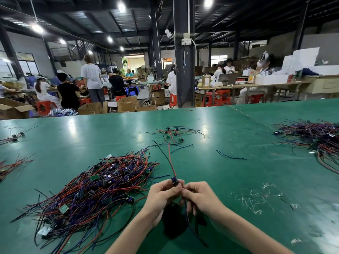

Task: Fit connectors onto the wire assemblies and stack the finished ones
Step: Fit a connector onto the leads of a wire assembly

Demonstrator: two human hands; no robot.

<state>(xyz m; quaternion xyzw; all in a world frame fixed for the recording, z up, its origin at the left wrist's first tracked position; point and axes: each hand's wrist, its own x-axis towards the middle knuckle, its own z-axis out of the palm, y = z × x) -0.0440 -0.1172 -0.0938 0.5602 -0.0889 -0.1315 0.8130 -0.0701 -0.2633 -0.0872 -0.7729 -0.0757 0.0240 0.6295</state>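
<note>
Wire assembly (172, 169), held above the desk (229, 134): I am pinching its small blue connector (174, 181) with left hand (161, 195) and right hand (200, 197), judging that rigid body graspable, the light leads (169, 153) flopping.

So the table (229, 121) is a big glossy green one, with a seam (256, 120) running across its right part. Front left there's a big tangled pile (95, 189) of red, blue and black wires with little boards mixed in. Farther back in the middle sits a small cluster (174, 134), and there's another heap (315, 140) far right. A small bunch (12, 138) and a second bunch (11, 165) lie at the left edge. One loose blue wire (231, 157) lies alone, and pale clippings (256, 198) are scattered front right.
</note>
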